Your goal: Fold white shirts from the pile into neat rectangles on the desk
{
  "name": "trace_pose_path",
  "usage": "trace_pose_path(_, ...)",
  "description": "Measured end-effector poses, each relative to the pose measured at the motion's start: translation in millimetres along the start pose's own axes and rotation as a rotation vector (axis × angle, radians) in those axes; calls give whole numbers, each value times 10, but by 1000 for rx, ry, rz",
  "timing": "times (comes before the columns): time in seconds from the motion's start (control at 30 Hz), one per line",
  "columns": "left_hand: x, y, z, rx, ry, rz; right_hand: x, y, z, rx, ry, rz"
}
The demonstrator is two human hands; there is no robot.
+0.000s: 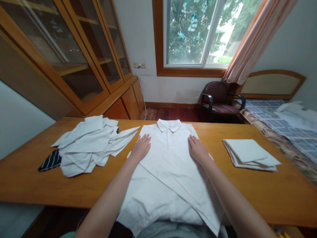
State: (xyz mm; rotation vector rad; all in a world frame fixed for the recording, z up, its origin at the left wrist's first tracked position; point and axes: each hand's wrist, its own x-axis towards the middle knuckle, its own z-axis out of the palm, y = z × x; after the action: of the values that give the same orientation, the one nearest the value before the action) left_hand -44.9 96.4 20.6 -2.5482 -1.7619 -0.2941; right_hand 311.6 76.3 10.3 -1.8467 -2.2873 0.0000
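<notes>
A white collared shirt (168, 165) lies flat on the wooden table (37, 172), collar away from me, both sides folded in over the middle. My left hand (141, 147) rests flat on its left shoulder with fingers stretched out. My right hand (196, 147) presses flat on the right shoulder, fingers together and extended. Neither hand holds anything. The shirt's hem hangs over the table's near edge.
A heap of crumpled white garments (89, 145) with a dark striped cloth (51, 161) lies at the left. Folded white garments (250, 153) are stacked at the right. Behind stand a glass-door cabinet (74, 56), a dark chair (218, 97) and a bed (289, 129).
</notes>
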Motion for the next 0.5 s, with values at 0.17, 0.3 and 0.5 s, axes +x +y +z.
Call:
trace_pose_path(0.17,-258,472,8,-14,-48,46,-271,-435,19,68,-28,-72)
trace_pose_path(0.3,-450,587,45,-26,-39,37,-505,-540,27,65,-34,-89)
trace_pose_path(0.5,-652,390,28,-26,9,28,-733,-252,7,37,-3,-2)
